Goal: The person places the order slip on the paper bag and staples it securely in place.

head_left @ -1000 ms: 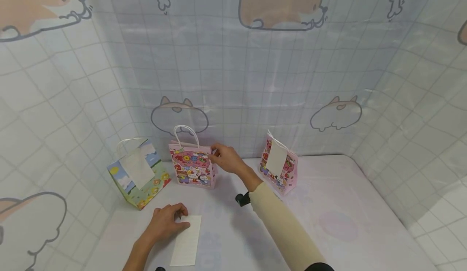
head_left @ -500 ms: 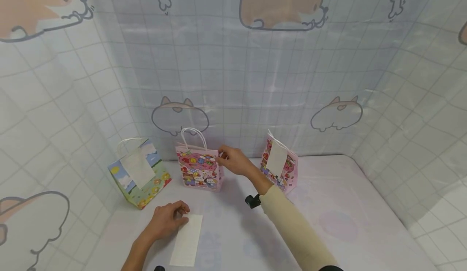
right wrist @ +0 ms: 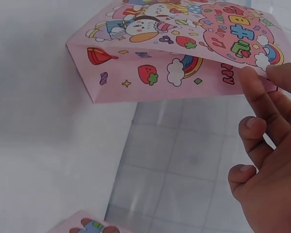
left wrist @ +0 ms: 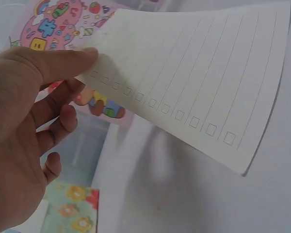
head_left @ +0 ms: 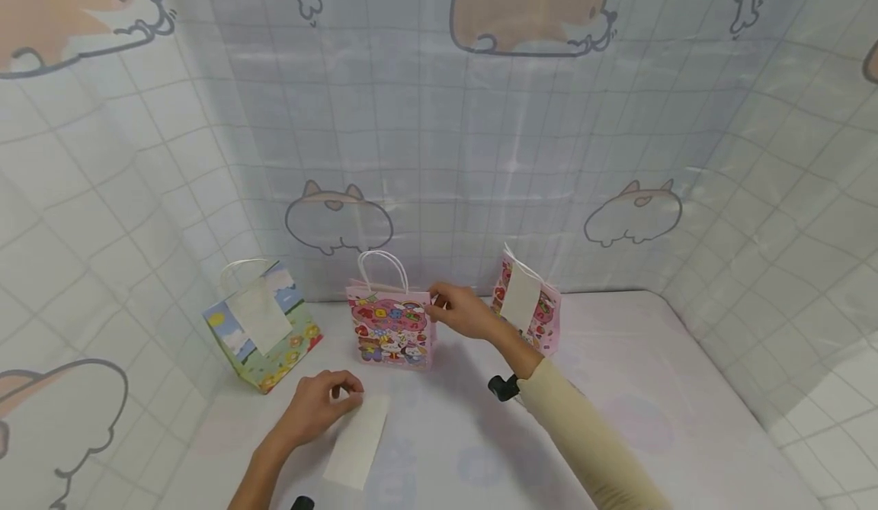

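My left hand (head_left: 318, 409) pinches a corner of a cream notepad sheet (left wrist: 194, 77) between thumb and forefinger. Ruled lines and a row of small checkboxes show on the sheet, which tilts above the white table in the left wrist view. Farther back, my right hand (head_left: 466, 312) pinches the upper right edge of a pink paper gift bag (head_left: 391, 335), as the right wrist view also shows. The bag stands upright, with white handles raised and cartoon animals printed on its front.
At left a blue and green gift bag (head_left: 302, 342) leans back with a cream sheet (head_left: 259, 318) over its front. Another pink gift bag (head_left: 546, 323) stands behind my right forearm, bearing a cream sheet (head_left: 521, 296). A grid-patterned curtain (head_left: 439, 152) encloses the table (head_left: 617, 403).
My right hand has drawn the pink gift bag to the right and slightly nearer. My left hand has raised the top of the notepad sheet and shifted it a little to the right.
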`<state>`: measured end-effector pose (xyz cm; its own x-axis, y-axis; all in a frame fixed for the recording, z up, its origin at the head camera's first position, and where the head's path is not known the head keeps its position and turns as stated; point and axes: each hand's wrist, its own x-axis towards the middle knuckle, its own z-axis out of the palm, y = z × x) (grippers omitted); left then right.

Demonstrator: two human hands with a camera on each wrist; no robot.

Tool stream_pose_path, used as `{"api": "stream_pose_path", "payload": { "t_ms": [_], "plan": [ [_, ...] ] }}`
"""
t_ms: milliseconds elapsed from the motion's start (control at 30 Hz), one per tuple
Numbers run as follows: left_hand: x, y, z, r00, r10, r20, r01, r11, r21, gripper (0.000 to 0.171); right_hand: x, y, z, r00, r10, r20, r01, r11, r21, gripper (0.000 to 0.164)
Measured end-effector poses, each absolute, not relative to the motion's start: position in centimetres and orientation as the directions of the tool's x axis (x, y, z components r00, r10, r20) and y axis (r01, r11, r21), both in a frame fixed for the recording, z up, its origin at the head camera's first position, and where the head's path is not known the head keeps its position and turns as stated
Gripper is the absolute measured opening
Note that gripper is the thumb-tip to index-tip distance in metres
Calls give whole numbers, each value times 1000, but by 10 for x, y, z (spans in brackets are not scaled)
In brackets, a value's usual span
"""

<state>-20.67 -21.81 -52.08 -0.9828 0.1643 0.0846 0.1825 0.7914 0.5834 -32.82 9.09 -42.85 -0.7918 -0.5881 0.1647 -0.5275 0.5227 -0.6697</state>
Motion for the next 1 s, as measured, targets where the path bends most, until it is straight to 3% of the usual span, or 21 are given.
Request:
{"api": "stream_pose_path", "payload": {
  "t_ms": [1000],
  "plan": [
    [-195, -164, -460, -865, 213, 454, 480, 612, 628, 17, -283, 171, -426, -776, -605, 180, -538, 484, -690, 25]
  ]
}}
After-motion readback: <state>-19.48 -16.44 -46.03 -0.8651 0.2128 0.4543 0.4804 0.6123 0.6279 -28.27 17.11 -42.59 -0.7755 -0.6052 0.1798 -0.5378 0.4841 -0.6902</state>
